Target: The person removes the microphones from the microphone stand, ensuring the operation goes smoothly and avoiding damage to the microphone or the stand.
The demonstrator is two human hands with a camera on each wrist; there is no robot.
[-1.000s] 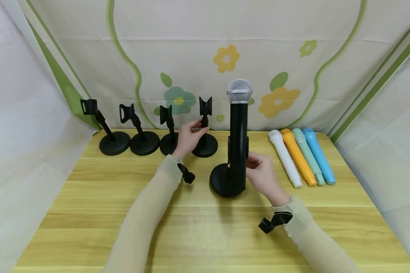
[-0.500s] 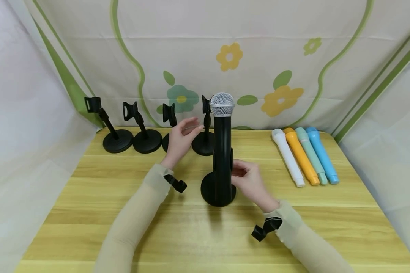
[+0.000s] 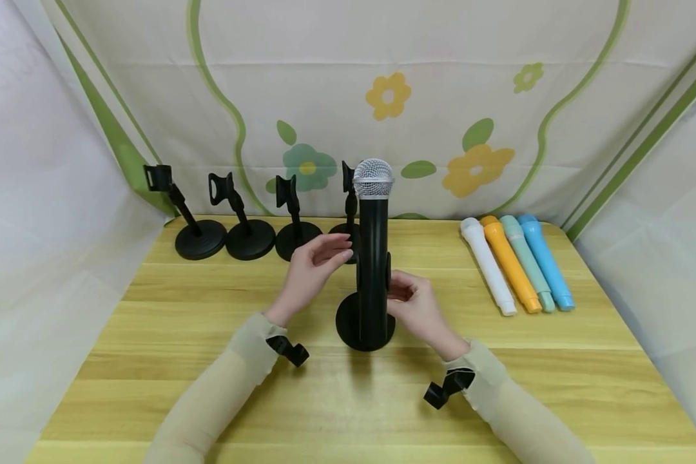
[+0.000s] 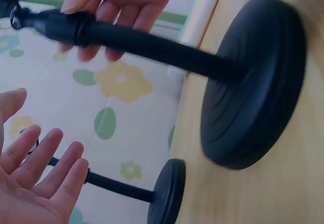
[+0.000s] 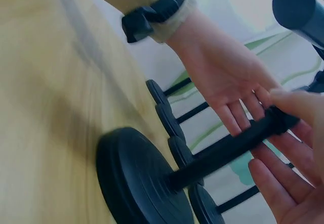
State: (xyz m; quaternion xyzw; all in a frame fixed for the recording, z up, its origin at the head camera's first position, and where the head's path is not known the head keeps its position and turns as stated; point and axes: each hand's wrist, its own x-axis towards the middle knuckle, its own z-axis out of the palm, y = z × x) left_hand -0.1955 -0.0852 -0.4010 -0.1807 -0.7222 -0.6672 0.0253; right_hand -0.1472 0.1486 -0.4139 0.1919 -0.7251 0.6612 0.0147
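A black microphone (image 3: 374, 258) with a silver mesh head stands upright in the clip of a black desk stand (image 4: 258, 82). My right hand (image 3: 419, 309) pinches the stem (image 4: 152, 47) of that stand just under the clip, as the left wrist view shows. To the left of the microphone is my left hand (image 3: 310, 274), its fingers extended and loose, holding nothing. In the left wrist view, the left hand (image 4: 40, 183) has a spread palm apart from the stem. Whether the stand's base touches the table cannot be told.
Several black stands (image 3: 251, 240) line the table's back edge on the left, the rightmost partly hidden behind the microphone. On the right lie a white (image 3: 488, 267), an orange (image 3: 512, 264), a green (image 3: 528, 264) and a blue microphone (image 3: 548, 264). A flowered curtain (image 3: 325, 96) hangs behind.
My left hand has let go of the rightmost back-row stand and drawn back toward me. My right hand and the stand with the black microphone have shifted left and nearer.
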